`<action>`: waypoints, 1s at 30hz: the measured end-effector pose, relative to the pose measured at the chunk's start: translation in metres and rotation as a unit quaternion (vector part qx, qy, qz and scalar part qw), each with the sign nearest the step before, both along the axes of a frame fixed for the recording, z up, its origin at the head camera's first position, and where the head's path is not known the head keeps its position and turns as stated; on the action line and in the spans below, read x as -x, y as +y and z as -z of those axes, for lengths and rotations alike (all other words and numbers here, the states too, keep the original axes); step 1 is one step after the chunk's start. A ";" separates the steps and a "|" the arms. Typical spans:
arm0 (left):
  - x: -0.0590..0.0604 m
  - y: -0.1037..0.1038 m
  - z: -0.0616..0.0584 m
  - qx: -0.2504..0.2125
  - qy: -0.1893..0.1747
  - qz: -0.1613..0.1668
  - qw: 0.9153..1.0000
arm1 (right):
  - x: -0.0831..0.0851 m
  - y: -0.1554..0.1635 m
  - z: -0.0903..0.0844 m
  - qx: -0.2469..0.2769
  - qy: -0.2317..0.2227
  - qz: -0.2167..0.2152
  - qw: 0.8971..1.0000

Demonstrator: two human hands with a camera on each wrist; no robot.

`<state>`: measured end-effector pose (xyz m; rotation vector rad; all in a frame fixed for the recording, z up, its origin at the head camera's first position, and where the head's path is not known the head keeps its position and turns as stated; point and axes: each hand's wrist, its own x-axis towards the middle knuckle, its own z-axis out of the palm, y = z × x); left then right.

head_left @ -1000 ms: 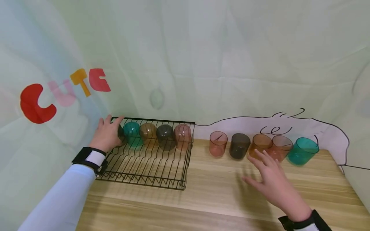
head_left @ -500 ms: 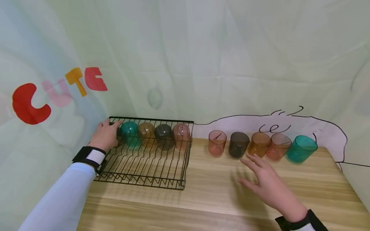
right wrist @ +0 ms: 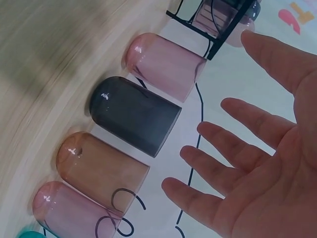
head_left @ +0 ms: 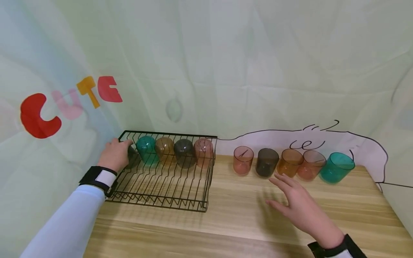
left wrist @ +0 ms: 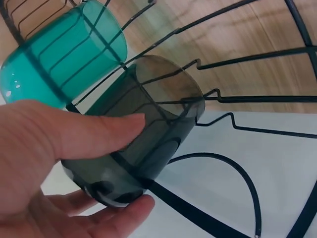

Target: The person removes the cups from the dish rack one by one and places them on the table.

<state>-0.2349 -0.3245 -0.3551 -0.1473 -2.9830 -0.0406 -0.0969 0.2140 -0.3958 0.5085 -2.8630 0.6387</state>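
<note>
At the left end of the black wire rack (head_left: pixel 161 200), my left hand (head_left: pixel 114 154) holds a dark grey cup (left wrist: pixel 153 124). In the left wrist view the thumb lies along the cup's side and fingers curl round its base. A teal cup (head_left: pixel 147 148) stands upside down beside it, followed to the right by an amber cup (head_left: pixel 165 148), another grey cup (head_left: pixel 185 152) and a pink cup (head_left: pixel 203 152). My right hand (head_left: pixel 301 208) hovers over the table with fingers spread, holding nothing, nearest a second amber cup (head_left: pixel 289 165) and a standing grey cup (head_left: pixel 267 165).
Right of the rack, several cups stand mouth up in a row on the wooden table (head_left: pixel 232 222): an upright pink cup (head_left: pixel 243 163) at its left, a paler pink cup (head_left: pixel 310 166) and a teal one at its right. A printed curtain (head_left: pixel 226 71) hangs behind.
My left hand has lowered slightly, its fingers leaving the rack's back rim, and more of the grey cup shows. My right hand has drawn a little left and back from the amber cup.
</note>
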 end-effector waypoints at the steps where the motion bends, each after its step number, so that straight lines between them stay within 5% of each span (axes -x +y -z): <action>1: -0.002 -0.001 0.000 0.000 0.006 0.001 1.000 | 0.000 0.000 0.000 0.000 0.001 0.000 1.000; 19: -0.030 0.000 -0.024 -0.019 0.041 -0.036 0.998 | -0.005 -0.004 -0.013 0.017 -0.019 0.007 1.000; 30: -0.060 0.035 -0.043 -0.036 0.125 -0.083 0.988 | -0.009 -0.006 -0.019 0.049 -0.014 0.018 0.999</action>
